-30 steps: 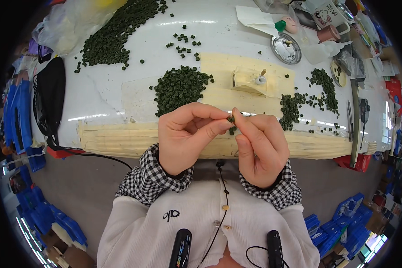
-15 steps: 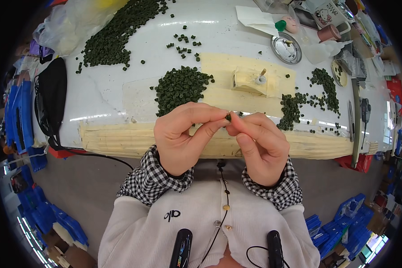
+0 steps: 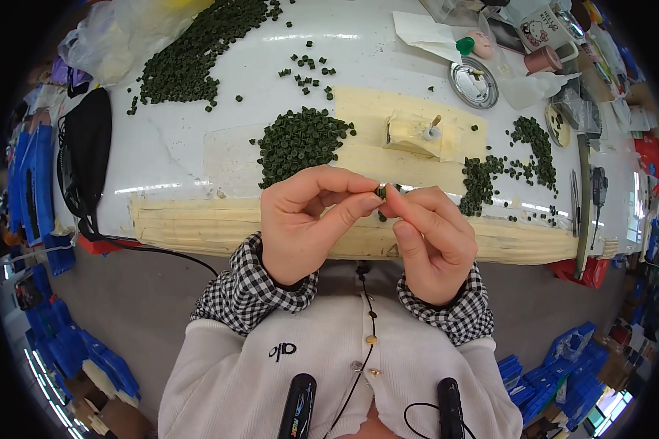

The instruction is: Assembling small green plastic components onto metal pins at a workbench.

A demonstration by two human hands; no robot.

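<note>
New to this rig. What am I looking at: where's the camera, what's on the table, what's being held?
There's no robot here: these are a person's bare hands. Every picture comes from one fisheye camera on their head, looking down, so straight edges bend.

On the white table lie small dark green parts: a big pile at far left, a middle pile beyond the left hand, and a looser scatter to the right. A tape-covered block with an upright peg sits between the last two.

The left thumb and forefinger pinch one small green part. The right hand meets it at the fingertips; whether it grips too, I can't tell.
</note>
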